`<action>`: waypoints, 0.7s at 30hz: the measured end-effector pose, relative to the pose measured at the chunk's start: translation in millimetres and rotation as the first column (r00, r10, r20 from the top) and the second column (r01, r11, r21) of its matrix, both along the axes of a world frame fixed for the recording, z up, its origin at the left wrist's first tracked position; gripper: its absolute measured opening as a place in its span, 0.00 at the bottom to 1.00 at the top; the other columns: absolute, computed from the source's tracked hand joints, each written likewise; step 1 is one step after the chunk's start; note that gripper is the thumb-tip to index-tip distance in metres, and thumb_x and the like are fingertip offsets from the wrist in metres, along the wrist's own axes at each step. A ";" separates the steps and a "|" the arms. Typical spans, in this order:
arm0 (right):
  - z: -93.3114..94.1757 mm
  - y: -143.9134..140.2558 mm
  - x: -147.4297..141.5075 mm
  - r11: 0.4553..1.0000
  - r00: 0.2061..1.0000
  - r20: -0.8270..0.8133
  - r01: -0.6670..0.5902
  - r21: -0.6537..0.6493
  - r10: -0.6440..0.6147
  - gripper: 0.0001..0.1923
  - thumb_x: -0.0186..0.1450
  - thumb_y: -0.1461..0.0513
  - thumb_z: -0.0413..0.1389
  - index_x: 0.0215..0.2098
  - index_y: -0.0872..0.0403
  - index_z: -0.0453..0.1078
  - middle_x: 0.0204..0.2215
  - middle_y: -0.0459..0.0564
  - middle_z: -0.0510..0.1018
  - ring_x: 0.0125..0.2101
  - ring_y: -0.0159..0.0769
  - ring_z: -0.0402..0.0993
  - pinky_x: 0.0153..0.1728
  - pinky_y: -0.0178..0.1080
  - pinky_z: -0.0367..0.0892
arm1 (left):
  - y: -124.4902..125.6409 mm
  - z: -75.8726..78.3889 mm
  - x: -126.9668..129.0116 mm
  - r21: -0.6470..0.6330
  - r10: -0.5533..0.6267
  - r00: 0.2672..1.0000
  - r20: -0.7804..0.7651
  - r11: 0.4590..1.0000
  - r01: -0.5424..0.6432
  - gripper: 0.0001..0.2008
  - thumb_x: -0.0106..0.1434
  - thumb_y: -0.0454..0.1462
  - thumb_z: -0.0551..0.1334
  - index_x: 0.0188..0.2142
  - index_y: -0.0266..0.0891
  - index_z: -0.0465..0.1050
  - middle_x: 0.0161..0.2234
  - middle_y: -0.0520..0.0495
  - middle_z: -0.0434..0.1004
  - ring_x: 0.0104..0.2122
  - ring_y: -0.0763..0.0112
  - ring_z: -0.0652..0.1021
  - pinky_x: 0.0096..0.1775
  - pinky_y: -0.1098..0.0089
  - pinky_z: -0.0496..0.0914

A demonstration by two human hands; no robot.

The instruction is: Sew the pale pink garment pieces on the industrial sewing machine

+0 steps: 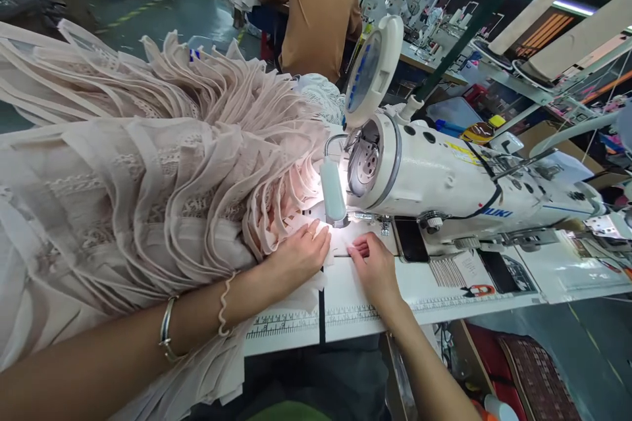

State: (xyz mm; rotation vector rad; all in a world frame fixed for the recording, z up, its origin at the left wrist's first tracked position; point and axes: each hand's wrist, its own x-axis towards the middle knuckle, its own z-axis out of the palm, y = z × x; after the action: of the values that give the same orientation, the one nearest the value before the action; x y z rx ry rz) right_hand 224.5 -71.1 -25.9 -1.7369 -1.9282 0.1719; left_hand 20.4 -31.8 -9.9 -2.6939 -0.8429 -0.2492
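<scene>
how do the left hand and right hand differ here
The left hand rests on the pale cloth with fingers stretched forward; the right hand is over the white table with fingers curled. The left hand's arm wears a wavy band and a metal bracelet; the right hand's arm shows neither. Both hands are close to the sewing machine.

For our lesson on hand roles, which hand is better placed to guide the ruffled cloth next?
Probably the left hand: it lies on the ruffled cloth, close to the sewing machine. The right hand is apart from the cloth, curled, with no cloth visible in it.
</scene>
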 end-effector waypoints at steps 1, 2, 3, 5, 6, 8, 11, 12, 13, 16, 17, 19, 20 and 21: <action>0.9 4.8 -2.1 0.999 1.000 -0.030 -0.009 -0.039 0.008 0.07 0.67 0.61 0.53 0.30 0.51 0.64 0.27 0.45 0.72 0.27 0.35 0.68 0.31 0.37 0.66 | -1.3 -2.1 0.9 0.011 -0.003 1.000 -0.002 1.000 0.003 0.15 0.65 0.24 0.54 0.49 0.29 0.71 0.51 0.35 0.76 0.50 0.58 0.76 0.49 0.62 0.69; 1.9 9.7 -3.5 0.999 1.000 -0.029 -0.015 -0.052 0.013 0.08 0.66 0.61 0.54 0.28 0.51 0.64 0.26 0.44 0.71 0.28 0.35 0.68 0.31 0.37 0.65 | -2.5 -3.8 2.0 0.016 -0.013 1.000 -0.010 1.000 0.013 0.14 0.65 0.24 0.54 0.48 0.28 0.72 0.50 0.34 0.76 0.50 0.57 0.76 0.49 0.61 0.69; 2.9 14.2 -4.5 0.999 1.000 -0.008 -0.020 -0.043 0.020 0.09 0.66 0.61 0.55 0.28 0.51 0.64 0.27 0.45 0.72 0.30 0.36 0.69 0.33 0.38 0.66 | -3.4 -5.1 3.2 0.016 -0.024 0.999 -0.021 1.000 0.025 0.13 0.65 0.24 0.53 0.46 0.28 0.72 0.49 0.34 0.76 0.48 0.57 0.77 0.48 0.61 0.70; 4.4 20.9 -5.6 0.998 0.997 0.051 -0.061 0.012 0.061 0.05 0.67 0.61 0.54 0.32 0.51 0.68 0.33 0.48 0.74 0.36 0.39 0.70 0.38 0.40 0.66 | -4.1 -5.9 5.1 0.004 -0.050 0.998 -0.039 0.999 0.050 0.12 0.65 0.24 0.53 0.44 0.28 0.72 0.47 0.33 0.77 0.46 0.58 0.77 0.46 0.62 0.70; 4.9 22.9 -6.1 0.994 0.992 0.075 -0.103 0.033 0.100 0.05 0.68 0.62 0.52 0.35 0.51 0.69 0.35 0.49 0.74 0.38 0.39 0.70 0.40 0.40 0.66 | -4.1 -5.4 5.6 -0.005 -0.057 0.998 -0.040 0.998 0.057 0.12 0.65 0.23 0.52 0.43 0.28 0.72 0.46 0.33 0.77 0.45 0.59 0.77 0.46 0.62 0.71; 5.0 24.6 -7.7 0.981 0.976 0.119 -0.188 0.048 0.181 0.09 0.70 0.63 0.49 0.37 0.51 0.70 0.36 0.49 0.75 0.39 0.38 0.70 0.41 0.39 0.65 | -3.8 -3.3 5.7 -0.035 -0.059 0.998 -0.027 0.998 0.058 0.13 0.65 0.22 0.51 0.43 0.28 0.71 0.45 0.34 0.77 0.45 0.59 0.77 0.46 0.63 0.71; 3.7 23.4 -11.0 0.974 0.961 0.203 -0.207 0.087 0.186 0.13 0.72 0.64 0.47 0.33 0.51 0.70 0.31 0.48 0.74 0.38 0.38 0.69 0.40 0.37 0.64 | -3.2 0.3 4.2 -0.113 -0.035 0.999 0.005 0.993 0.036 0.12 0.65 0.22 0.51 0.41 0.31 0.69 0.45 0.36 0.76 0.46 0.60 0.77 0.45 0.64 0.71; 3.3 22.5 -12.0 0.976 0.961 0.227 -0.187 0.110 0.159 0.13 0.72 0.63 0.47 0.32 0.52 0.70 0.30 0.48 0.75 0.37 0.38 0.69 0.39 0.37 0.64 | -2.9 1.0 3.6 -0.139 -0.026 1.000 0.013 0.990 0.027 0.11 0.65 0.22 0.51 0.40 0.32 0.69 0.45 0.36 0.76 0.46 0.60 0.77 0.44 0.64 0.72; 3.1 21.6 -12.8 0.977 0.960 0.245 -0.168 0.131 0.133 0.12 0.72 0.63 0.47 0.32 0.52 0.70 0.29 0.48 0.75 0.37 0.38 0.69 0.39 0.37 0.64 | -2.6 1.4 2.9 -0.161 -0.016 1.000 0.022 0.987 0.019 0.11 0.64 0.22 0.51 0.40 0.33 0.68 0.45 0.37 0.76 0.46 0.59 0.77 0.44 0.64 0.72; 6.3 19.4 -14.0 0.981 0.945 0.313 -0.140 0.131 0.093 0.12 0.71 0.66 0.46 0.36 0.53 0.70 0.32 0.50 0.77 0.38 0.39 0.71 0.38 0.37 0.64 | -1.9 0.7 1.2 -0.205 -0.006 0.999 0.047 0.979 0.016 0.11 0.64 0.21 0.51 0.38 0.34 0.67 0.45 0.37 0.76 0.47 0.59 0.77 0.43 0.64 0.72; 9.0 19.4 -14.1 0.986 0.930 0.358 -0.129 0.103 0.084 0.12 0.70 0.68 0.45 0.37 0.53 0.70 0.33 0.51 0.77 0.38 0.39 0.71 0.37 0.37 0.64 | -1.9 0.1 0.9 -0.211 -0.006 0.999 0.052 0.977 0.017 0.11 0.64 0.21 0.51 0.38 0.34 0.67 0.45 0.36 0.76 0.46 0.59 0.77 0.43 0.64 0.72; 16.2 21.2 -14.6 0.998 0.879 0.473 -0.069 0.004 0.059 0.14 0.67 0.72 0.45 0.38 0.54 0.70 0.34 0.53 0.77 0.36 0.39 0.72 0.34 0.37 0.63 | -2.5 -1.3 0.8 -0.206 -0.007 0.998 0.058 0.978 0.019 0.12 0.63 0.21 0.51 0.39 0.34 0.67 0.46 0.36 0.76 0.46 0.58 0.77 0.42 0.64 0.72; 20.1 23.2 -15.3 0.998 0.849 0.526 -0.018 -0.058 0.046 0.14 0.66 0.73 0.45 0.38 0.54 0.70 0.33 0.53 0.77 0.34 0.39 0.72 0.31 0.37 0.61 | -2.9 -2.1 1.2 -0.198 -0.005 0.998 0.057 0.980 0.017 0.12 0.63 0.21 0.51 0.40 0.33 0.68 0.46 0.36 0.75 0.47 0.58 0.77 0.42 0.64 0.72; 23.6 25.8 -16.4 0.992 0.823 0.567 0.039 -0.123 0.038 0.14 0.65 0.74 0.46 0.38 0.54 0.70 0.32 0.53 0.77 0.31 0.38 0.72 0.29 0.36 0.59 | -3.4 -2.9 1.7 -0.189 0.001 0.998 0.055 0.982 0.009 0.13 0.63 0.21 0.51 0.41 0.33 0.68 0.47 0.35 0.75 0.47 0.58 0.77 0.42 0.63 0.72</action>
State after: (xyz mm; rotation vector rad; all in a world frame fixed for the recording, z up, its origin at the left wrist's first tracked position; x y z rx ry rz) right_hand 208.2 -45.3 -2.3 -2.0398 -2.3746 -0.2665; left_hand 22.1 -35.2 -12.8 -2.8771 -0.9197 -0.2566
